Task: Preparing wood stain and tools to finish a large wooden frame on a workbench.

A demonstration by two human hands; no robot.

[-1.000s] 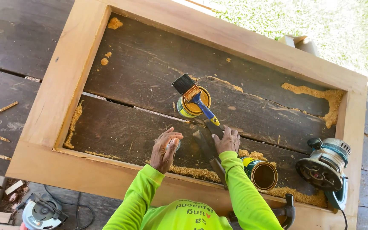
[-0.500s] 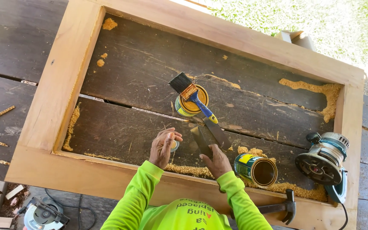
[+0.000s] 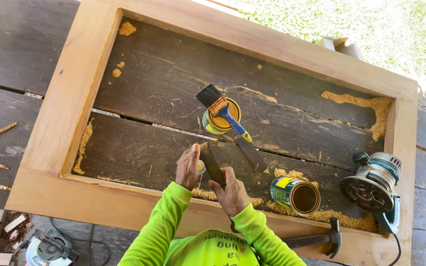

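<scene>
Gripped in the right hand (image 3: 232, 194) is a dark putty knife (image 3: 212, 162), its blade slanting up and left toward the left hand (image 3: 188, 167). The left hand is curled round a small object that is mostly hidden, so what it is cannot be told; the knife's tip lies just beside the left fingers.

In the head view, both hands are seen above the near edge of the bench (image 3: 20, 44), inside one pale wooden frame (image 3: 70, 108) that lies flat on the dark planks. Two cans are counted: a closed one (image 3: 220, 118) at the middle of the frame with one blue-handled brush (image 3: 223, 108) laid across its lid, and an open one (image 3: 297, 195) tipped on its side near the right hand. One router (image 3: 373, 184) rests at the frame's right end, and one hammer (image 3: 321, 240) lies on the frame's near rail. One circular saw (image 3: 50, 249) is seen below the near left corner.
</scene>
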